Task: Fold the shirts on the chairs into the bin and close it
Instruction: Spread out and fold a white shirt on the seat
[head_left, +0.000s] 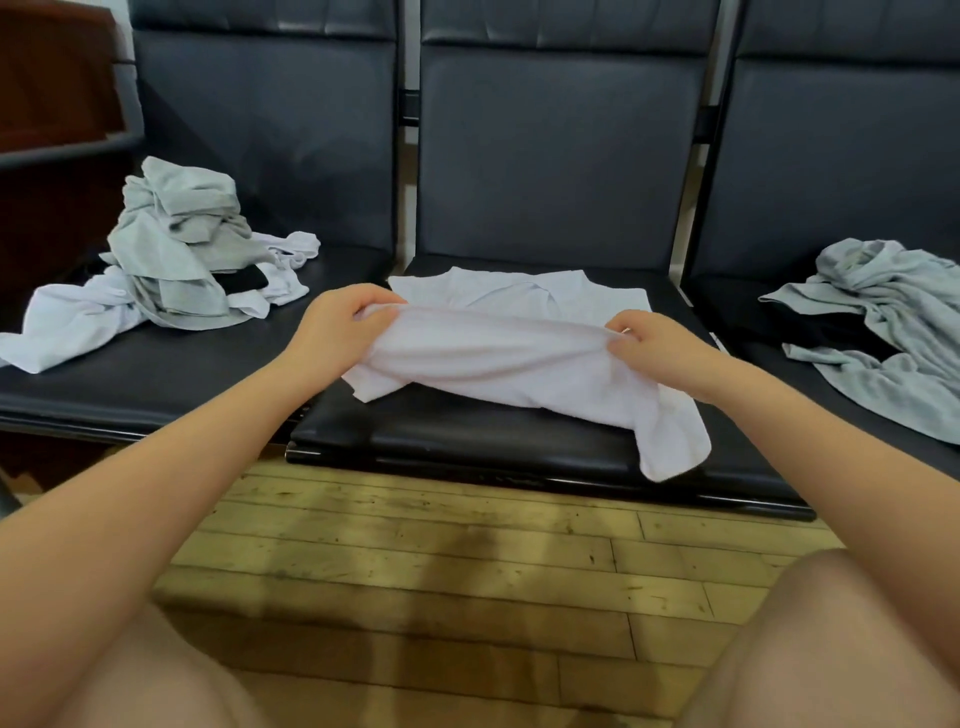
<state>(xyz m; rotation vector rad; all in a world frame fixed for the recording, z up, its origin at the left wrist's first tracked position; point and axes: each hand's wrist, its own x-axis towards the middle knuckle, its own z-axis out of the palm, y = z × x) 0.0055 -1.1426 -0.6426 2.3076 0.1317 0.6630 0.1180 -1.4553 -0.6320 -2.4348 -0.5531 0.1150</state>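
A white shirt (509, 358) lies on the middle black chair seat (467, 436), its far part flat and its near part lifted in a fold. My left hand (337, 325) grips the folded edge at its left end. My right hand (660, 348) pinches the same edge at its right end. One corner of the shirt hangs over the seat's front toward the floor. No bin is in view.
A heap of grey and white shirts (176, 260) sits on the left chair. Grey and black shirts (883, 322) lie crumpled on the right chair. Chair backs (556, 156) rise behind. Wooden floor (441, 571) lies below, with my knees at the bottom corners.
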